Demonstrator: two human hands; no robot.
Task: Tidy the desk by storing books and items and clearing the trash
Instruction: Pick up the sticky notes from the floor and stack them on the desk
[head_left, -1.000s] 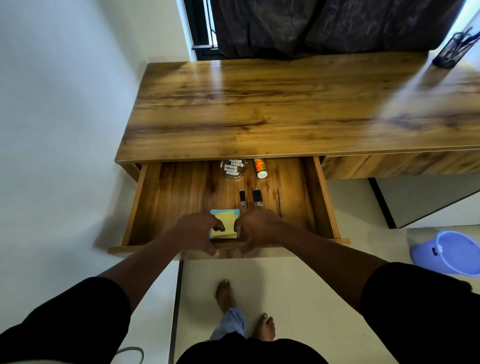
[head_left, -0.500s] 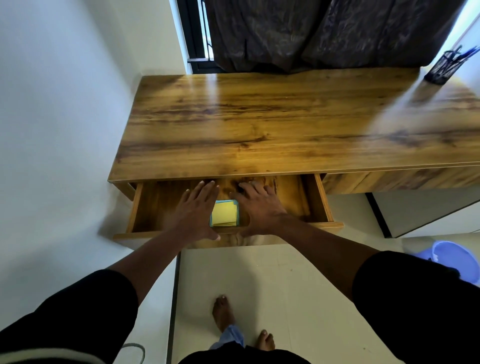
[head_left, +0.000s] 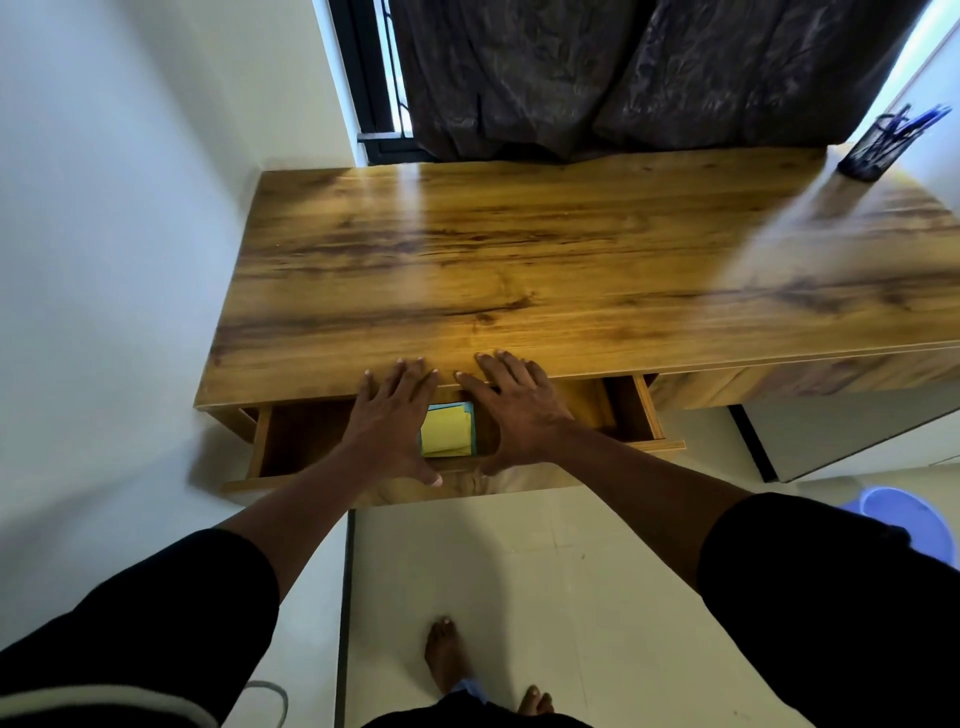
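Drawer, wooden pull-out (head_left: 644, 415), half shut; left hand (head_left: 387, 421) and right hand (head_left: 519, 410) flat-fingered, gripping nothing. Slides stiffly; push front panel evenly.

Both arms wear black sleeves that end around the elbow, leaving the forearms bare down to the left hand (head_left: 392, 421) and the right hand (head_left: 517, 413). The left sleeve (head_left: 140, 623) shows a pale band along its lower edge, the right sleeve (head_left: 831, 597) is plain black. The feet (head_left: 447, 657) are bare, with a bit of light blue cloth between them
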